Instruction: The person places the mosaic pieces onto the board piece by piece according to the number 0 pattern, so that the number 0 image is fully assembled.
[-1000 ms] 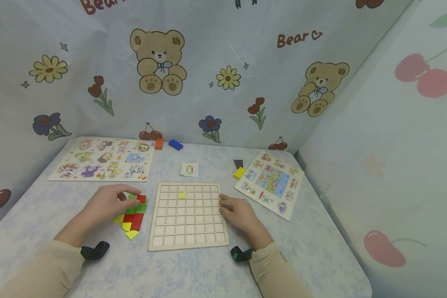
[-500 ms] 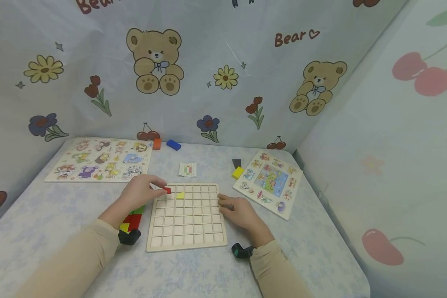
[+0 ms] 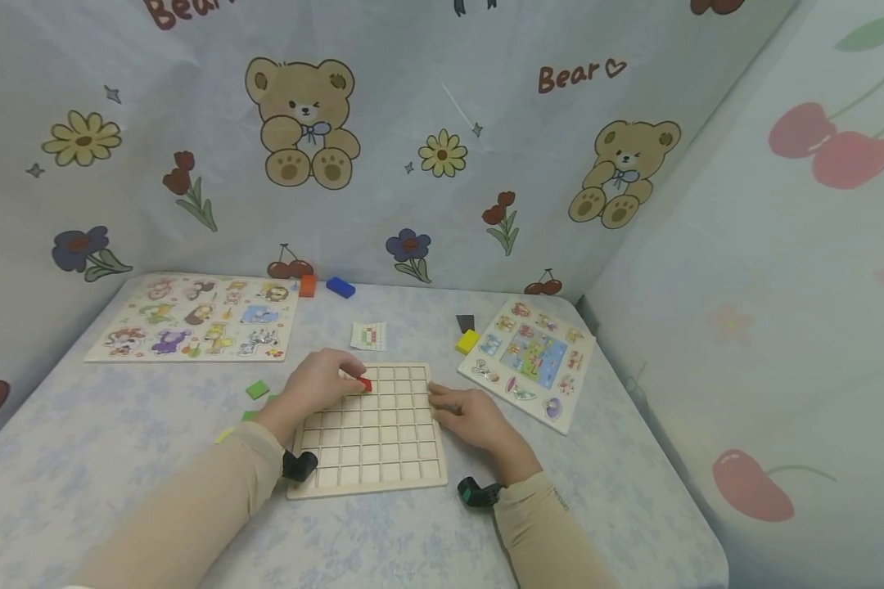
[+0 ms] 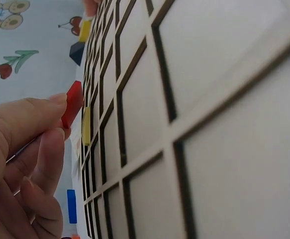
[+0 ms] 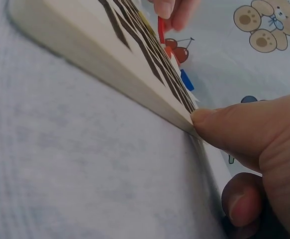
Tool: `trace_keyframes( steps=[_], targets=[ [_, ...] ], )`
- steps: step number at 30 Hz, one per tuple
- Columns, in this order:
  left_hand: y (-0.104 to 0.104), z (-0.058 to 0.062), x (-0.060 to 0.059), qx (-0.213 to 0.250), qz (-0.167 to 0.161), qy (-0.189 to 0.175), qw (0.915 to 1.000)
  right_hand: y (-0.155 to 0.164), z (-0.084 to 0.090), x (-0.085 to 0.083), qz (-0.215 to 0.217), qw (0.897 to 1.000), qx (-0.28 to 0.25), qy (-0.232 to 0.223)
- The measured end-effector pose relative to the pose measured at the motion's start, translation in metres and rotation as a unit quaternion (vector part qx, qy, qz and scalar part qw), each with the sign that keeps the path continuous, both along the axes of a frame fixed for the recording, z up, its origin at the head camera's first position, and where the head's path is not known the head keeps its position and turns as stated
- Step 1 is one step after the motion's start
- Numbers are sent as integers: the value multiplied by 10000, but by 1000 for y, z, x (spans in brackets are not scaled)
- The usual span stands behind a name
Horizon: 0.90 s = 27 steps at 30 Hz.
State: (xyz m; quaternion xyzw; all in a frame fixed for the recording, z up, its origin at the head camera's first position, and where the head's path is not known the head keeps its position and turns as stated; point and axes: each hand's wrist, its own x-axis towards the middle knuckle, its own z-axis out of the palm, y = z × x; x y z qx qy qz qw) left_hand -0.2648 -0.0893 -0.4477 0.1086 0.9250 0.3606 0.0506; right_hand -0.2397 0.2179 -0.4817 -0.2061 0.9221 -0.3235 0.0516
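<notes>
My left hand [image 3: 317,388] pinches a red tile [image 3: 366,384] between thumb and fingertips, over the upper part of the wooden grid board [image 3: 383,458]. In the left wrist view the red tile [image 4: 73,104] is tilted and held close beside a yellow tile [image 4: 86,127] on the board. That yellow tile is hidden by the hand in the head view. My right hand [image 3: 475,419] touches the board's right edge with its fingertips. In the right wrist view the thumb [image 5: 234,124] rests against the board's edge. A green tile [image 3: 258,389] lies left of the board.
Other tiles left of the board are mostly hidden by my left forearm. Behind it lies a small pattern card [image 3: 369,336]. Animal puzzle boards flank it, left [image 3: 191,319] and right [image 3: 530,360]. Nearby are an orange block [image 3: 307,285], blue block [image 3: 340,287] and yellow block [image 3: 467,341].
My left hand has picked the red tile from the group at left and carried it rightward over the board to near the yellow tile. The right hand has stayed at the board's edge.
</notes>
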Motion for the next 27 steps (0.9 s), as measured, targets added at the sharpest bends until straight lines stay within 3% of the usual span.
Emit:
trace_keyframes(
  steps=[7,27],
  targets=[
    [9,-7,-4,-235,-82,73,9997,0,1,0,-6,10000,-1,-59],
    [18,-1,-2,-865,-121,131,9961,-2,1,2,-21,10000,-36,32]
  ],
)
